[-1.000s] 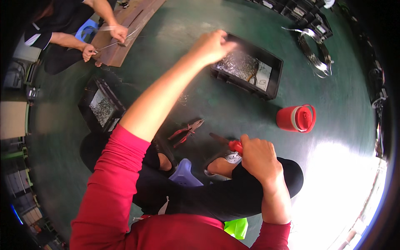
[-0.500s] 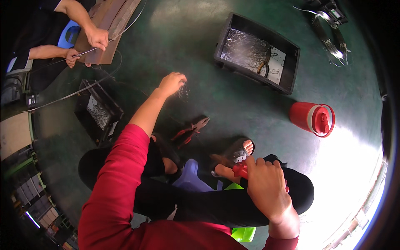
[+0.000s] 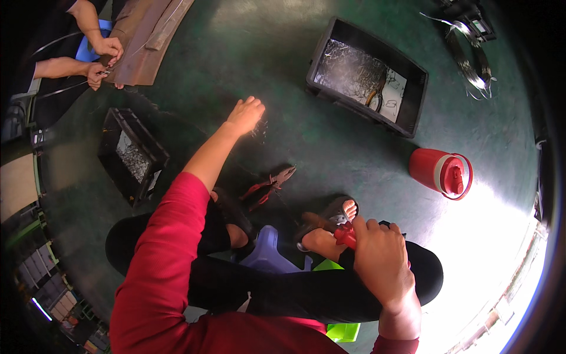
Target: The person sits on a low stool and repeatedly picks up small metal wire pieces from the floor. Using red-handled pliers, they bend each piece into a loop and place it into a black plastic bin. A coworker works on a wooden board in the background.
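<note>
My left hand [image 3: 246, 116] reaches out low over the green floor, its fingers curled down and together. Thin shiny wire pieces [image 3: 259, 131] show just under the fingertips; how many are in the grasp is hidden. Above my right knee, my right hand [image 3: 382, 259] is wrapped round a red tool [image 3: 345, 235]. One red end of it sticks out on the thumb side, and my fist covers the rest, so its kind does not show. Between my hands, closer to my feet, red-handled pliers [image 3: 268, 187] lie on the floor.
A black crate [image 3: 365, 115] holds wire bits and a dark tool. A smaller black crate [image 3: 162, 154] stands left. A red jug [image 3: 427, 170] is on the right, a wire coil [image 3: 469, 65] beyond. A purple stool [image 3: 265, 251] is beneath me. Far left, another person's hands [image 3: 109, 50] handle wire.
My left hand has dipped slightly toward the wire pieces, while my right stays near my knee with the red tool. The other person's hands have drawn left and closer together.
</note>
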Demonstrator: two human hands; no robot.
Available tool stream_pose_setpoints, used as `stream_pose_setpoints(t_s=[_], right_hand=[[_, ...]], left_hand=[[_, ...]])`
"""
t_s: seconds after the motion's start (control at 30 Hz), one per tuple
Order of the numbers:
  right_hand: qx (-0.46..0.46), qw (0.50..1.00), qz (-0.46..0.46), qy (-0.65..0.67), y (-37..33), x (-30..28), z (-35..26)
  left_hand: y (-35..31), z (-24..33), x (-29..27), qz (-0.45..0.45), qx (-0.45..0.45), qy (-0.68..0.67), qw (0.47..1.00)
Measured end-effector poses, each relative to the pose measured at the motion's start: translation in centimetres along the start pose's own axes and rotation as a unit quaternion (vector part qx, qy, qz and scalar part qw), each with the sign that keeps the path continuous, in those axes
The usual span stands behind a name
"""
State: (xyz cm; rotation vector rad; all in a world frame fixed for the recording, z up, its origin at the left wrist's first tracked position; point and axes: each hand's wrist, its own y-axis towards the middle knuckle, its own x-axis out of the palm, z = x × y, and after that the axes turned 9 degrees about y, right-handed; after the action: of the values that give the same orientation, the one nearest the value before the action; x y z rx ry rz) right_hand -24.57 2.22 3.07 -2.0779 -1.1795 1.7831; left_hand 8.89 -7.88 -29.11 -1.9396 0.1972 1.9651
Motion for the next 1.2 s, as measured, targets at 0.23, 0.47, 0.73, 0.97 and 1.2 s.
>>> stream_pose_setpoints(t_s=[0.23, 0.47, 0.73, 0.97, 1.2], right_hand=[[0.028, 0.982, 0.088, 0.167, -1.0, -1.9, 0.7], [-0.033, 0.921, 0.101, 0.374, -1.9, -3.6, 0.3], [-0.127, 0.839, -0.027, 0.528, -2.4, -3.4, -2.6], [-0.131, 0.865, -0.033, 0.483, -2.5, -3.0, -4.0], [-0.147, 0.892, 0.003, 0.427, -1.7, -2.4, -4.5]], left_hand=[[-0.9, 4.3, -12.6, 0.116, -0.182, -0.504, 0.836], [-7.8, 9.5, -26.8, 0.083, -0.145, -0.769, 0.617], [-15.6, 11.9, -32.8, 0.13, -0.109, -0.692, 0.702], [-18.2, 13.2, -32.5, 0.237, -0.119, -0.574, 0.775], [-17.9, 13.1, -32.1, 0.353, -0.072, -0.444, 0.82]])
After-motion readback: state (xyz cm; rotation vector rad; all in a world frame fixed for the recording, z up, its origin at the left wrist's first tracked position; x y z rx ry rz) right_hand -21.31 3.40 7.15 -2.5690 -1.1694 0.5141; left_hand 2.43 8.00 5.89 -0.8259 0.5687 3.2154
